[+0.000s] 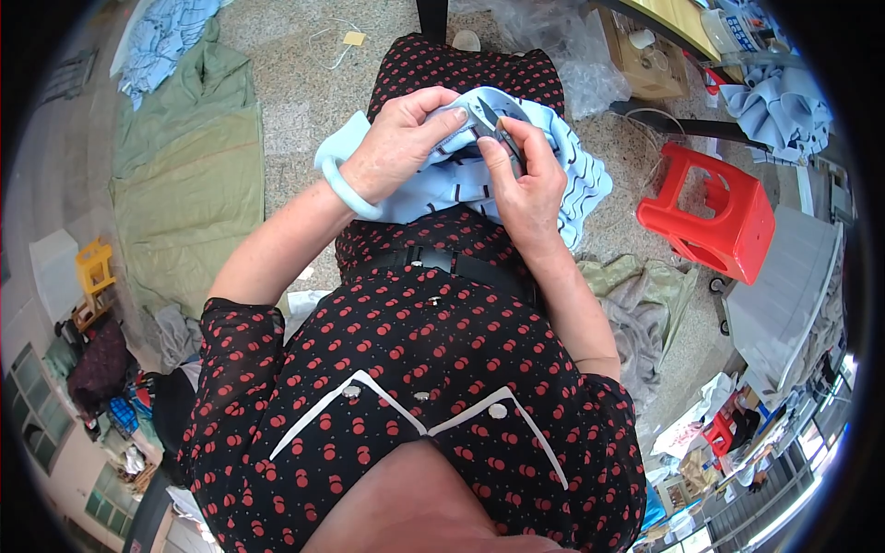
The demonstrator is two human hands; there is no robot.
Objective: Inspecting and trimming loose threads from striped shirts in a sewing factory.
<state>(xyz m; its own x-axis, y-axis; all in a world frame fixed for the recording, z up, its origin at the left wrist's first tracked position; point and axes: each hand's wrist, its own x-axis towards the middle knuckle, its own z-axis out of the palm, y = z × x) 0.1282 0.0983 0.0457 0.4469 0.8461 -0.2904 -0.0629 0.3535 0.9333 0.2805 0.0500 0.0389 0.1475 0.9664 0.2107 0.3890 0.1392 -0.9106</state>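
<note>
A light blue garment with dark stripes lies bunched over my lap. My left hand pinches its plain pale blue edge between thumb and fingers, near what looks like the collar. Small dark thread snips sit in my right hand, gripped between thumb and fingers. The blades point up and to the left, against the pale blue cloth beside my left thumb. Whether they touch a thread is too small to tell.
At the right stands a red plastic stool. A green cloth spreads over the floor at the left, with blue garments at its far end. A cardboard box and clear plastic sheeting lie at the far right, by a table edge.
</note>
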